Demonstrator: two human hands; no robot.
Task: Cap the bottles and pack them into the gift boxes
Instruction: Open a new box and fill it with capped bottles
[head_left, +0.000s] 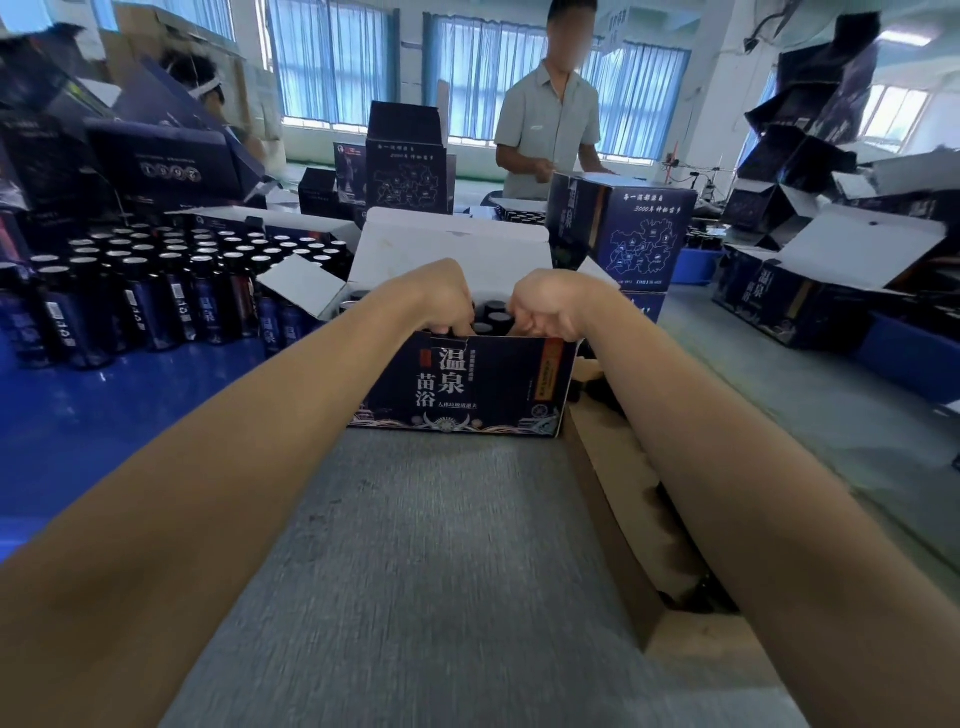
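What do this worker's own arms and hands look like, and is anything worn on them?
The left forearm and right forearm are bare to the picture's edge: no sleeves show. The left hand and right hand wear no gloves; no watch or bracelet shows at either wrist. Rings cannot be judged.

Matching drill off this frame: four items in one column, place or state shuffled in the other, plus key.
1. front gift box
2. loose bottles
3. left hand
4. brown carton

a. along the grey table's right edge
b. massed on the blue surface, left
c. fingers curled over the box's near rim
d. centre, top open

Pairs: 1-d, 2-b, 3-c, 4-a
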